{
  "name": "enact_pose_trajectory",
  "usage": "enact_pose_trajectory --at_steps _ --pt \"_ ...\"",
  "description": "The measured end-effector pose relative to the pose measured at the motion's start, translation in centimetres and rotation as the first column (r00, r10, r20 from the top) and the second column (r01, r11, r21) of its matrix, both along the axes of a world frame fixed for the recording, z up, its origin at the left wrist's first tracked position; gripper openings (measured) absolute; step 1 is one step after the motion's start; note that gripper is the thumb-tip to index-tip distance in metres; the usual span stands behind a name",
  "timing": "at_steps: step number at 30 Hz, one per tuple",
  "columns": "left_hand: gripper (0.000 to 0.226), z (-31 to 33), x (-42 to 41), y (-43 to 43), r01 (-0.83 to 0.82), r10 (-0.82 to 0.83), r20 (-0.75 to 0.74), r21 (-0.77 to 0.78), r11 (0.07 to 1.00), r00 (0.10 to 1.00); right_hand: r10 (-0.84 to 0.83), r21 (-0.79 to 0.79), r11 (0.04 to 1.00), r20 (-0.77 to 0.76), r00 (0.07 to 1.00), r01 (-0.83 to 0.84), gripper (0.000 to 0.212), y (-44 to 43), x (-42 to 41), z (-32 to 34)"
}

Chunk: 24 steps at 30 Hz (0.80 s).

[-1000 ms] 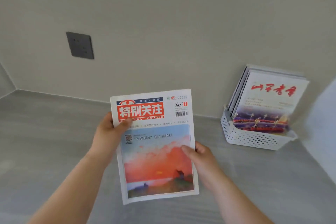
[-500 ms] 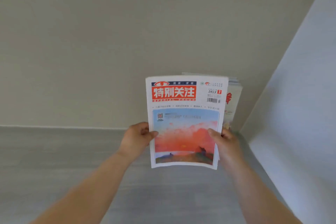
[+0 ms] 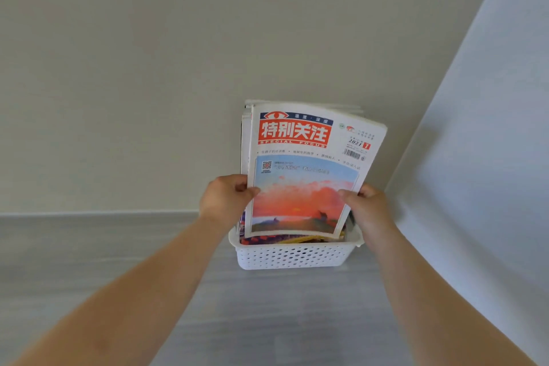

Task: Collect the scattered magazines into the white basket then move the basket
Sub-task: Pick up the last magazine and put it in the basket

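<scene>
The magazine (image 3: 309, 175) right of the frame's centre carries a red block with the white title "特别关注" and "SPECIAL FOCUS" beneath it. To the right of the block are "2021", a "7" in a small red box and a barcode. A line of small print below is too fine to read. A QR code sits at the upper left of the cover picture, a red-orange sky over dark land. The left hand (image 3: 225, 202) grips the magazine's left edge and the right hand (image 3: 368, 208) its right edge, each with the thumb on the cover. It stands upright, slightly bowed, its lower edge just above the rim of the white perforated basket (image 3: 294, 255). It is in front of a stack (image 3: 245, 140) standing in the basket, whose purple and yellow covers show below it. The basket sits on a grey wood-grain table (image 3: 89, 261), in the corner where a plain beige wall (image 3: 178, 68) meets a pale panel (image 3: 490, 157) at the right of the frame.
</scene>
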State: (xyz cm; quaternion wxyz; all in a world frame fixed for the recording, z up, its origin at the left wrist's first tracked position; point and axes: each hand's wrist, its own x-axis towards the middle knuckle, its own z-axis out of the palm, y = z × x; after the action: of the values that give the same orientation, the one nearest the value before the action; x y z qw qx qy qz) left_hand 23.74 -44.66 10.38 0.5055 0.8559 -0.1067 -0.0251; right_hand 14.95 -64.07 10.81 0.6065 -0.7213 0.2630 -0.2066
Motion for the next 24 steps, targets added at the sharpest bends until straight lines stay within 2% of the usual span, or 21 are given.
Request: enact_pose_trajectory --at_steps 4,8,11,14,15,17,19,20,22,24 --pt "0.011 -2.0 0.0 -0.1 -0.051 0.052 -0.012 0.080 0.995 0.999 0.029 0.004 1.000 -0.069 0.997 -0.028 0.017 -0.1 0.3 -2.0" --pt "0.003 -3.6 -0.1 0.2 -0.081 0.080 0.014 0.138 0.987 0.997 0.052 0.026 0.998 -0.104 0.993 -0.050 0.018 0.0 0.6 -3.5" --pt "0.027 -4.6 0.1 0.4 -0.111 0.113 -0.005 0.120 0.987 0.994 0.053 -0.007 0.998 -0.135 0.989 -0.054 0.013 0.2 0.8 -4.4" --pt "0.030 -5.1 0.5 0.3 -0.149 0.153 -0.055 0.064 0.987 0.987 0.038 -0.133 0.989 -0.150 0.988 -0.058 0.017 0.0 1.2 -4.8" --pt "0.033 -5.2 0.6 0.3 -0.156 0.160 -0.090 0.051 0.986 0.983 0.033 -0.174 0.983 -0.118 0.992 -0.054 0.015 0.0 1.2 -4.9" --pt "0.061 -5.5 0.9 0.6 -0.162 0.169 -0.193 0.051 0.986 0.967 -0.012 -0.242 0.970 -0.018 1.000 0.007 0.015 -0.4 1.1 -4.8" --pt "0.079 -5.6 1.2 1.0 -0.142 0.162 -0.324 0.084 0.986 0.932 -0.123 -0.305 0.944 0.034 0.992 0.128 0.026 -1.6 0.7 -4.6" --pt "0.081 -5.5 1.3 1.2 -0.115 0.141 -0.392 0.089 0.989 0.909 -0.176 -0.321 0.933 -0.003 0.984 0.165 0.040 -2.5 0.6 -4.5" --pt "0.074 -5.3 1.5 1.4 -0.025 0.059 -0.488 0.076 0.997 0.871 -0.184 -0.211 0.967 -0.182 0.966 0.144 0.066 -4.2 0.3 -4.4" --pt "0.060 -5.1 1.8 1.0 0.041 0.009 -0.499 0.088 0.995 0.867 0.020 0.022 1.000 -0.317 0.948 -0.014 0.058 -5.5 -0.1 -4.6"
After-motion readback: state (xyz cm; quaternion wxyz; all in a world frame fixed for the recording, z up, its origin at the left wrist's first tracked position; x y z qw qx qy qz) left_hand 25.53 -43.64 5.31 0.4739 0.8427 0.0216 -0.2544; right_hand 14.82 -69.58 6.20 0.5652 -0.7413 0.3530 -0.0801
